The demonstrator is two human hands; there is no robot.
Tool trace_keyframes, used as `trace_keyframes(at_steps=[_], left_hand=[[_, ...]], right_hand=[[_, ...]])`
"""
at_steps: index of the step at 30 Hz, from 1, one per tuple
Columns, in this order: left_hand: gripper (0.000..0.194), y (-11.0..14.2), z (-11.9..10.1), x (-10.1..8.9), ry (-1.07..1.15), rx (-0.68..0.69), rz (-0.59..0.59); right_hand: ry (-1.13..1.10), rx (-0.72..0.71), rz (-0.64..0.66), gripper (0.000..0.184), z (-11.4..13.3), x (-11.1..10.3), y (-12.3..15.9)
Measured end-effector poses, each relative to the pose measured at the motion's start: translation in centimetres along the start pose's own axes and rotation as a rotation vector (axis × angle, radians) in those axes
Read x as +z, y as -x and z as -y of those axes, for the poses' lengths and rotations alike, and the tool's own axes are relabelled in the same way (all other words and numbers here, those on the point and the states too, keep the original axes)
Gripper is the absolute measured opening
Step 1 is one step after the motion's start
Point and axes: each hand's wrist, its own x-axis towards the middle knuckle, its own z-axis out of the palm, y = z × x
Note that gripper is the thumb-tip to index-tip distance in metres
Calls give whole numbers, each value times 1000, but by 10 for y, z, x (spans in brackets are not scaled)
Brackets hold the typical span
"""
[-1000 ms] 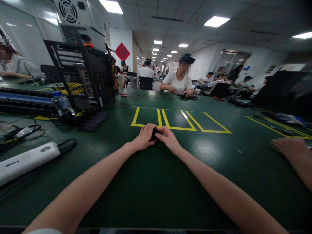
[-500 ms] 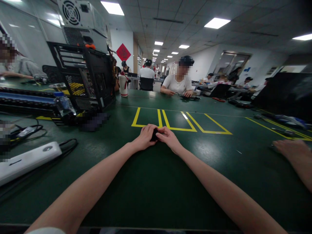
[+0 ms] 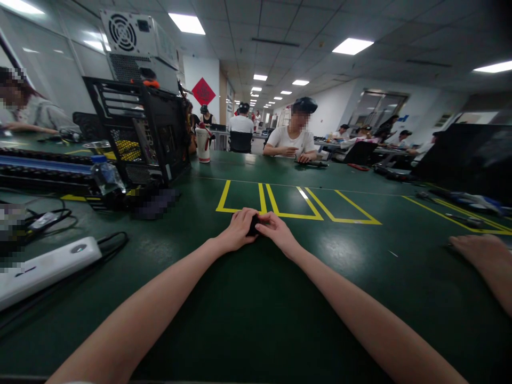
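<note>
A small black object (image 3: 253, 226) sits between my two hands, low over the green table (image 3: 248, 309); its kind is hidden by the fingers. My left hand (image 3: 239, 229) is wrapped round it from the left. From the right, my right hand (image 3: 277, 230) pinches it with thumb and fingers. Just beyond the hands, yellow tape (image 3: 294, 216) marks out several open-ended boxes on the tabletop.
To the left stand a black computer case (image 3: 160, 128) with a power supply (image 3: 138, 34) on top, a bottle (image 3: 106, 176) and a white power strip (image 3: 52, 269). A paper cup (image 3: 203, 145) is farther back. Another person's hand (image 3: 480, 249) rests at right; a co-worker (image 3: 294, 133) sits opposite.
The view has tilted up slightly, so everything sits a little lower. My hands keep hold of the black object with hardly any shift. The co-worker opposite has moved a hand slightly.
</note>
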Motion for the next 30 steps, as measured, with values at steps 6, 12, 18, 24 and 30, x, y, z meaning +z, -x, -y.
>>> trace_keyframes(at_steps=[6,12,18,24,30], left_hand=[[54,0,1,-1,-16,1,8],[55,0,1,0,-19,-5,15],[54,-1,3,4,-31,-6,-2],[55,0,1,-1,-26,-2,24],[53,-1,0,-1,-9,-5,18]], right_hand=[[27,125,-50,34,-5,-1,-5],[-20,-3,46,33,-6,-4,-2],[12,33,-40,28,-6,-3,-4],[5,50,64,34,-5,-6,-4],[-3,1,31,27,-5,-4,-1]])
